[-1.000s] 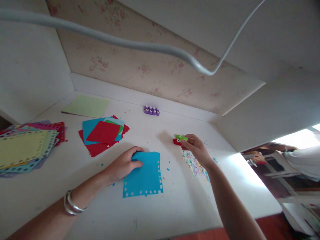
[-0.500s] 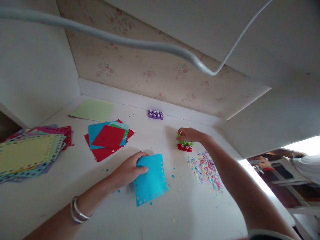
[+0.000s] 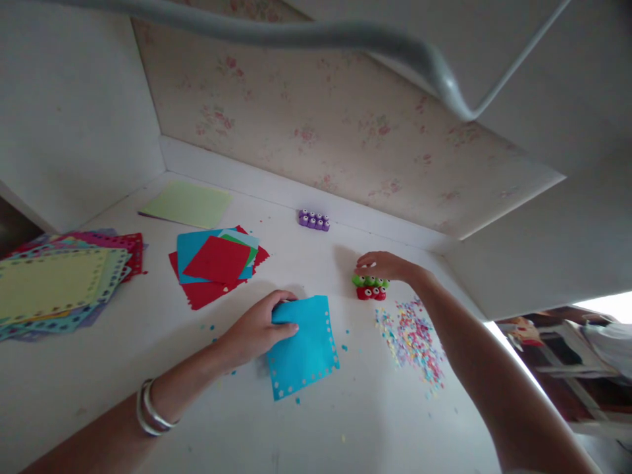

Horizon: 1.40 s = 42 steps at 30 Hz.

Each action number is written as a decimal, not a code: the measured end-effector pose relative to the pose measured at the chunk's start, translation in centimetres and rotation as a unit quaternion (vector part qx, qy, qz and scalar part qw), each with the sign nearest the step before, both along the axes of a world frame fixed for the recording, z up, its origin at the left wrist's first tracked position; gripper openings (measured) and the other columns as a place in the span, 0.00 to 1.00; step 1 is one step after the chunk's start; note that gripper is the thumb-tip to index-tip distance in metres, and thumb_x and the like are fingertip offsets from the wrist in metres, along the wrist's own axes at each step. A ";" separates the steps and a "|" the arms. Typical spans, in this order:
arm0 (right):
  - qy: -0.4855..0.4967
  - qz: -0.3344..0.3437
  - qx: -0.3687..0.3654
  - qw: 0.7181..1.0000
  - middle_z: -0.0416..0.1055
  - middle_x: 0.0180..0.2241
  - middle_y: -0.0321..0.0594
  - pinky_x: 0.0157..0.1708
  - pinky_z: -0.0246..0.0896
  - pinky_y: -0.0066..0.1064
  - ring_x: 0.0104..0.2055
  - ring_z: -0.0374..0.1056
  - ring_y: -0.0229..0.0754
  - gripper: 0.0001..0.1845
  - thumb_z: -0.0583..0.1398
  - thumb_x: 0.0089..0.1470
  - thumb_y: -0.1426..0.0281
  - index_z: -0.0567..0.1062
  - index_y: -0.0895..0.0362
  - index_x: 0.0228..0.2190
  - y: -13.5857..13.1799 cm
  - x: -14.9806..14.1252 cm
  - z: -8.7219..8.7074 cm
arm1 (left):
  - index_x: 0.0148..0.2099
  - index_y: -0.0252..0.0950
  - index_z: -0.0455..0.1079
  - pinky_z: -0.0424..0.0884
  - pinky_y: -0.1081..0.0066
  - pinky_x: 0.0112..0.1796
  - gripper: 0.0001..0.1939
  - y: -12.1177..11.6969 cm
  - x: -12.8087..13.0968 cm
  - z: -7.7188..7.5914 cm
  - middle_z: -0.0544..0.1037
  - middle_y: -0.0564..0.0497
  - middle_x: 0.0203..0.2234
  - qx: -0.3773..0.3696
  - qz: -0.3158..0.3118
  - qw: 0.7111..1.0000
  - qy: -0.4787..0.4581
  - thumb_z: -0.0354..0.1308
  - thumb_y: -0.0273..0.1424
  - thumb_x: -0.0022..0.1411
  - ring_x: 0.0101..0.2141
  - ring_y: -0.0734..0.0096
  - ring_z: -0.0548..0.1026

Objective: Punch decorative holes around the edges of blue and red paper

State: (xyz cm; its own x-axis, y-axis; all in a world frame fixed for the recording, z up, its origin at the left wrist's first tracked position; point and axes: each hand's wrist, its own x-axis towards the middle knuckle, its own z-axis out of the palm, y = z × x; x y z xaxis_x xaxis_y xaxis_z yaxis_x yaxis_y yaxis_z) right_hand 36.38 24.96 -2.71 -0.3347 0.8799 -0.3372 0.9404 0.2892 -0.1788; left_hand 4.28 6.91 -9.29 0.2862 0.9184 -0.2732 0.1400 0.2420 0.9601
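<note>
My left hand (image 3: 264, 327) holds a blue sheet of paper (image 3: 303, 349) above the white table, thumb on top and fingers beneath. Small punched holes run along the sheet's right and lower edges. My right hand (image 3: 382, 265) is over a row of small green craft punches (image 3: 371, 282), its thumb and fingers curved with a gap between them. Nothing shows clearly gripped there, though the fingers hide part of the row. In front of the green row stand red craft punches (image 3: 370, 293). Purple craft punches (image 3: 314, 220) are grouped near the wall.
Colourful confetti (image 3: 415, 339) is scattered below the red punches. Left of centre lie overlapping red, blue and green papers (image 3: 217, 260). A pile of hole-edged sheets (image 3: 54, 283) is at far left, pale green paper (image 3: 186, 203) at the back. A white cable (image 3: 345, 36) crosses above.
The view has shifted slightly. My right hand has lifted a little from the green punches, and the one at its fingertips now sits in the row. My left hand keeps the blue sheet.
</note>
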 end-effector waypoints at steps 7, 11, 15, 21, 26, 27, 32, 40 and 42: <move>0.031 -0.020 0.143 0.989 0.75 0.53 0.44 0.54 0.65 0.38 0.50 0.73 0.47 0.20 0.55 0.64 0.68 0.74 0.53 0.55 4.1 -4.0 -2.3 | 0.55 0.39 0.65 0.72 0.66 0.36 0.31 -0.1 0.5 -0.3 0.78 0.47 0.40 -0.037 0.074 0.996 -0.043 0.69 0.37 0.49 0.40 0.57 0.77; 0.048 -0.010 0.179 0.983 0.62 0.64 0.51 0.62 0.55 0.37 0.61 0.64 0.48 0.29 0.55 0.62 0.74 0.63 0.60 0.63 6.3 -7.4 -4.3 | 0.46 0.36 0.72 0.73 0.64 0.38 0.20 0.1 0.3 -0.1 0.80 0.45 0.39 -0.046 0.063 0.990 -0.118 0.66 0.41 0.53 0.39 0.57 0.78; 0.047 -0.004 0.186 0.981 0.58 0.66 0.51 0.65 0.49 0.38 0.67 0.55 0.48 0.28 0.55 0.62 0.77 0.63 0.61 0.63 7.6 -9.1 -5.3 | 0.42 0.35 0.74 0.74 0.63 0.38 0.19 0.3 0.2 -0.4 0.81 0.47 0.35 -0.057 0.075 0.987 -0.132 0.64 0.45 0.56 0.37 0.57 0.78; 0.037 -0.014 0.189 0.981 0.70 0.56 0.48 0.58 0.59 0.49 0.57 0.67 0.49 0.18 0.57 0.66 0.65 0.70 0.57 0.55 7.8 -8.9 -5.2 | 0.45 0.37 0.72 0.74 0.63 0.37 0.21 0.2 0.5 -0.4 0.81 0.48 0.36 -0.073 0.127 0.977 -0.157 0.62 0.47 0.58 0.36 0.59 0.78; 0.025 -0.027 0.160 0.986 0.75 0.45 0.43 0.51 0.64 0.46 0.47 0.72 0.46 0.16 0.57 0.65 0.59 0.76 0.58 0.42 8.0 -8.8 -4.7 | 0.50 0.37 0.70 0.73 0.65 0.40 0.21 0.3 0.3 -0.5 0.81 0.48 0.39 -0.062 0.120 0.977 -0.163 0.63 0.34 0.53 0.41 0.58 0.78; 0.028 -0.029 0.155 0.987 0.75 0.44 0.43 0.51 0.64 0.45 0.46 0.72 0.46 0.16 0.58 0.65 0.58 0.76 0.58 0.40 7.9 -8.9 -4.7 | 0.51 0.37 0.69 0.72 0.65 0.40 0.23 0.3 0.3 -0.4 0.81 0.49 0.39 -0.060 0.114 0.980 -0.155 0.64 0.31 0.52 0.40 0.58 0.78; 0.089 -0.044 0.141 0.985 0.76 0.42 0.44 0.48 0.63 0.41 0.45 0.72 0.46 0.10 0.58 0.64 0.64 0.75 0.58 0.41 6.4 -9.3 -4.7 | 0.49 0.36 0.70 0.73 0.64 0.42 0.24 0.3 0.1 0.0 0.81 0.47 0.39 -0.059 0.061 0.981 -0.176 0.69 0.33 0.50 0.42 0.57 0.78; 0.318 -0.101 0.110 0.936 0.76 0.43 0.46 0.44 0.65 0.37 0.43 0.73 0.45 0.14 0.51 0.66 0.60 0.66 0.54 0.48 0.0 -9.6 -5.1 | 0.43 0.36 0.72 0.72 0.68 0.35 0.21 0.0 0.3 0.6 0.80 0.48 0.35 -0.052 0.116 0.981 -0.150 0.64 0.47 0.56 0.36 0.59 0.78; 0.387 -0.116 0.093 0.910 0.75 0.46 0.46 0.44 0.67 0.36 0.44 0.74 0.42 0.18 0.45 0.68 0.57 0.62 0.53 0.51 -2.7 -10.0 -5.4 | 0.45 0.37 0.71 0.71 0.70 0.32 0.22 0.0 0.2 0.7 0.79 0.49 0.36 -0.035 0.138 0.982 -0.125 0.62 0.49 0.59 0.35 0.62 0.77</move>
